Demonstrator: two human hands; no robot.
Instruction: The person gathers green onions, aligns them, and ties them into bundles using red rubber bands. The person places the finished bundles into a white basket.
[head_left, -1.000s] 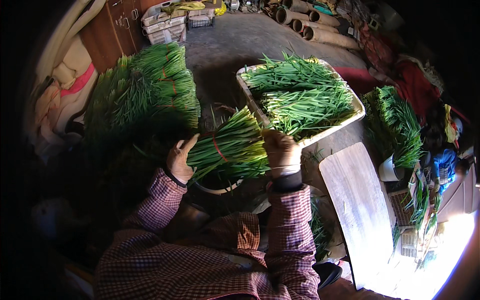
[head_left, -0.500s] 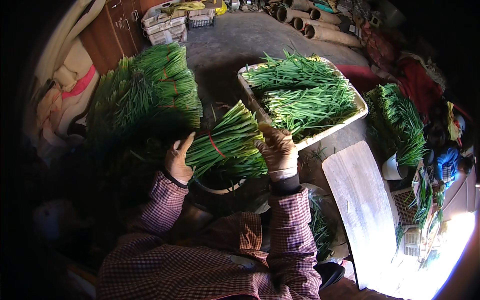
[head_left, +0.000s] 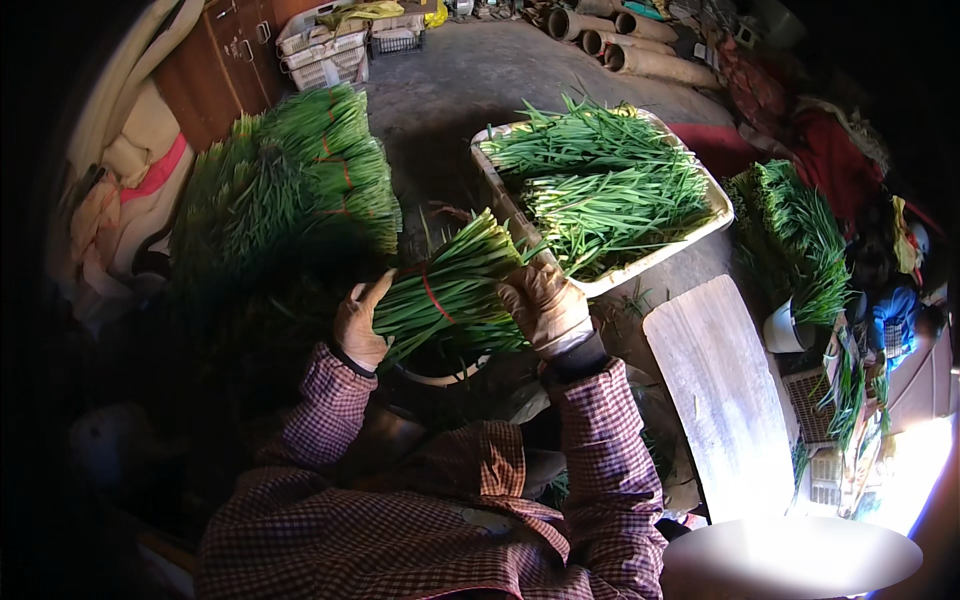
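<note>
A bunch of green chives (head_left: 445,290) with a red band round its middle is held up in front of me, its pale cut ends toward the upper right. My left hand (head_left: 362,322), in a tan glove, is closed round the leafy left end, thumb on top. At the right end my right hand (head_left: 548,308), gloved the same way, has its fingers curled in against the stems; its fingertips are partly hidden. Beneath the bunch shows the rim of a round container (head_left: 440,380).
Banded chives are stacked (head_left: 330,170) at the far left. A pale crate (head_left: 715,215) of loose chives stands right of the bunch. A long board (head_left: 715,390) lies nearer on the right, beside a white bucket (head_left: 787,328) and more greens (head_left: 800,240). Clay-coloured pipes (head_left: 655,65) lie at the back.
My right hand has shifted slightly left and turned against the stem end, and its forearm has swung outward to the right. The bunch dips a little; my left hand stays almost still.
</note>
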